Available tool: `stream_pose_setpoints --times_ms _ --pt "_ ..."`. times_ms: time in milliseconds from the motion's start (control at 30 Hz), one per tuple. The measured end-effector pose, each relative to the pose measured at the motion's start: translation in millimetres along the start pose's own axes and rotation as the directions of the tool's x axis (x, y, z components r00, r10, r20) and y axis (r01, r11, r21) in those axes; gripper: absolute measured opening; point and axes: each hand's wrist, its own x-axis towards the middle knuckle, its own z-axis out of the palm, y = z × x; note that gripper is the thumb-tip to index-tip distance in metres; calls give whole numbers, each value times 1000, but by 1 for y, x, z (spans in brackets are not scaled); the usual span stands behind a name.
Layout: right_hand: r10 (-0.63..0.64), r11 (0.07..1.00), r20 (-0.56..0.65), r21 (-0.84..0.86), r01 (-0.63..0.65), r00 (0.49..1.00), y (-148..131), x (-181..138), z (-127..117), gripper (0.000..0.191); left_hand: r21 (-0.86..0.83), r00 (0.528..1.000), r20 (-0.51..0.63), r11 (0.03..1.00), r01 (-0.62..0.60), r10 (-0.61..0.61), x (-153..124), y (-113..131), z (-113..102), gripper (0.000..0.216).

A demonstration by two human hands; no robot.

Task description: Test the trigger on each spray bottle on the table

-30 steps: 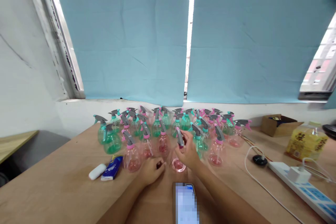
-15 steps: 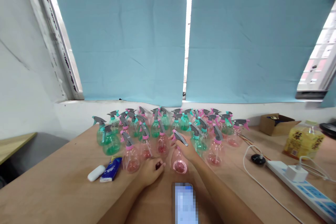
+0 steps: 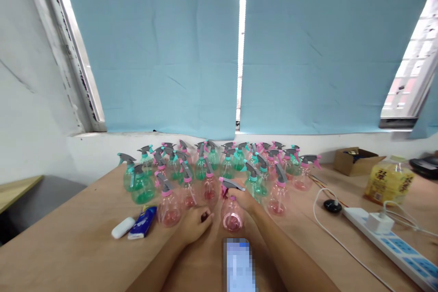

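Note:
My right hand point(image 3: 242, 198) is closed around the neck and trigger of a clear pink spray bottle point(image 3: 232, 220) with a grey and pink spray head. This bottle stands nearly upright in front of me, with its lower part in plain view. Loosely curled, my left hand point(image 3: 198, 224) rests on the table, and I see nothing in its fingers. Just beyond it stand a pink spray bottle point(image 3: 170, 212) and another pink spray bottle point(image 3: 210, 187). To the right of my right hand is a further pink bottle point(image 3: 277, 200).
Several green and pink spray bottles point(image 3: 143, 189) crowd the back of the table. A phone point(image 3: 239, 264) lies nearest me. At left are a white case point(image 3: 123, 227) and a blue packet point(image 3: 143, 222). A power strip point(image 3: 393, 246), a yellow jug point(image 3: 389, 180) and a cardboard box point(image 3: 357, 163) are at right.
The pink bottle in my right hand has tipped more upright, its spray head swinging from slanted to nearly level. My left hand has stayed put. The view has shifted slightly.

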Motion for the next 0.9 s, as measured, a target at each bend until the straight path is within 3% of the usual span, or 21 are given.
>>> stream_pose_setpoints --times_ms 167,367,633,900 --pt "2 1000 35 5 -3 999 -2 0 0 21 12 1000 -1 1000 -6 6 0 0 0 33" --pt "-24 999 8 -38 24 1000 1 2 -2 13 13 1000 17 1000 -1 1 0 1 0 34" --pt "-16 1000 -5 10 16 1000 1 0 0 19 15 1000 7 1000 -8 8 0 0 0 32" --pt "-5 1000 -51 -14 4 999 6 0 -2 13 2 1000 5 1000 -16 16 -1 0 0 31"
